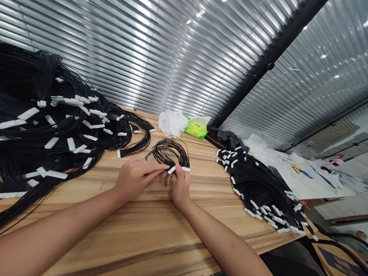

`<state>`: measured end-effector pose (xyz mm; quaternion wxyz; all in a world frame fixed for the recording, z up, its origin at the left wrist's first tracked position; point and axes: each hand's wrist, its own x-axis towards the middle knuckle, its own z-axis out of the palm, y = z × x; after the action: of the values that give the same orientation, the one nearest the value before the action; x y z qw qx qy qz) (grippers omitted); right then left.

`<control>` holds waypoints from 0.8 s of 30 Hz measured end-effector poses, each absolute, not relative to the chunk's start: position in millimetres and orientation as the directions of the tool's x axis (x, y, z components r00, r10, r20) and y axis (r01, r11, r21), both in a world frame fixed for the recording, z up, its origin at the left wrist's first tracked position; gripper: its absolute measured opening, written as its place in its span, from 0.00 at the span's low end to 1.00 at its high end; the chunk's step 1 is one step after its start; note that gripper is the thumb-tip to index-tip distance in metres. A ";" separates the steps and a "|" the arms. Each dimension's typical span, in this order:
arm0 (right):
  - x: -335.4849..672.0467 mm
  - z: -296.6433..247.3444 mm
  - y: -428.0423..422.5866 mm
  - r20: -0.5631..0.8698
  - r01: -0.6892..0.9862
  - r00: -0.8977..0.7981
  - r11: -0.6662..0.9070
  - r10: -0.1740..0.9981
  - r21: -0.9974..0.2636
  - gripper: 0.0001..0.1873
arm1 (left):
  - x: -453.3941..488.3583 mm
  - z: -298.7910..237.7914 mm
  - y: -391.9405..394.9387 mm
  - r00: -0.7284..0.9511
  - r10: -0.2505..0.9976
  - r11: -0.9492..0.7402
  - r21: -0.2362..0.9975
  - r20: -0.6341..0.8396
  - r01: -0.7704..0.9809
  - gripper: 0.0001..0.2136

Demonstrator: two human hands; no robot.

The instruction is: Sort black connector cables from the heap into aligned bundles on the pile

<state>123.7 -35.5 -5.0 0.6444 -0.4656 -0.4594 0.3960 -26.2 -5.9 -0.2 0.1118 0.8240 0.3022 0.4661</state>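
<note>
A looped bundle of thin black wires with white connectors on its ends arches up from between my hands, over the wooden table. My right hand is closed on the wire ends, thumb pressed by a white connector. Another white connector sticks out to the right of that thumb. From the left, my left hand pinches at the same end of the bundle, its fingertips meeting beside the connector. What exactly lies between those fingertips is too small to make out.
A large heap of black wire harnesses with white connectors covers the table's left side. Another pile lies along the right edge. At the back are crumpled white tissue and a green tissue pack, before metallic blinds.
</note>
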 end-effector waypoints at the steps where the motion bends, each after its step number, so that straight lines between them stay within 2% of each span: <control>1: 124.0 -5.0 -34.4 0.214 -0.086 0.264 0.244 0.940 -0.966 0.25 | -26.2 -0.1 -5.8 0.395 0.595 -0.795 0.441 0.700 0.417 0.11; 7: 125.9 -6.3 -27.9 0.159 -0.161 0.272 0.207 0.949 -0.965 0.23 | -25.5 3.2 -6.5 0.437 0.564 -0.790 0.304 0.700 0.532 0.10; 10: 125.9 -7.0 -26.6 0.139 -0.172 0.282 0.192 0.949 -0.966 0.22 | -23.9 6.0 -7.9 0.434 0.598 -0.768 0.326 0.674 0.552 0.10; 17: 125.2 -11.0 -27.4 0.140 -0.101 0.248 0.169 0.959 -0.980 0.25 | -17.4 9.9 -11.1 0.453 0.717 -0.693 0.470 0.529 0.547 0.10; 24: 124.8 -12.0 -31.4 0.189 -0.038 0.239 0.203 0.952 -0.978 0.27 | -16.7 9.9 -14.9 0.393 0.701 -0.679 0.390 0.595 0.622 0.09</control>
<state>124.8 -31.4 -12.0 0.6181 -0.4876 -0.4687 0.4008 -16.7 -14.9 9.9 0.0520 0.8328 0.3970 0.3821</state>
